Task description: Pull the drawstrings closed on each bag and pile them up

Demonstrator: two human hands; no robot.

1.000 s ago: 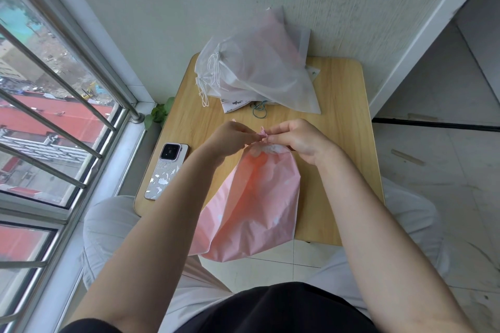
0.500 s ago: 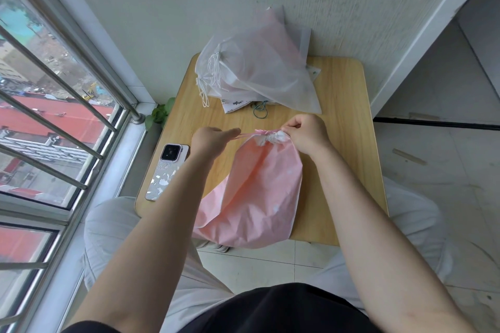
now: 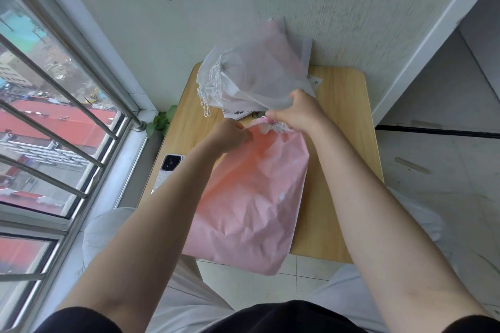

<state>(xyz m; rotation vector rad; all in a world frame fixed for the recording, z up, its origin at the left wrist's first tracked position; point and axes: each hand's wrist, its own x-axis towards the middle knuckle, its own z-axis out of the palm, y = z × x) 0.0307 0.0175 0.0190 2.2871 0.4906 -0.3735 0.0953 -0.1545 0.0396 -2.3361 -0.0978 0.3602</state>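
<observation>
The pink bag [image 3: 251, 197] lies at the centre of the frame on the wooden table [image 3: 341, 121], its bottom hanging over the near edge; its mouth, towards the upper middle, is bunched into a tight ruffle, so by my reading the closing step is about finished; the right hand [image 3: 300, 113] is curled around that gathered neck, pinching it; the left hand [image 3: 230, 134] sits just left of the neck with fingers curled against the bag, though whether it holds a string I cannot tell; what the bag contains is hidden by the opaque material, and it lies fairly flat; at the upper middle of the frame, against the wall, a heap of white bags [image 3: 251, 81] rests with white cords dangling on its left side, something pinkish showing faintly through; the next move likely calls for lifting the pink bag onto that heap; a phone [image 3: 169, 170] lies at the table's left edge
</observation>
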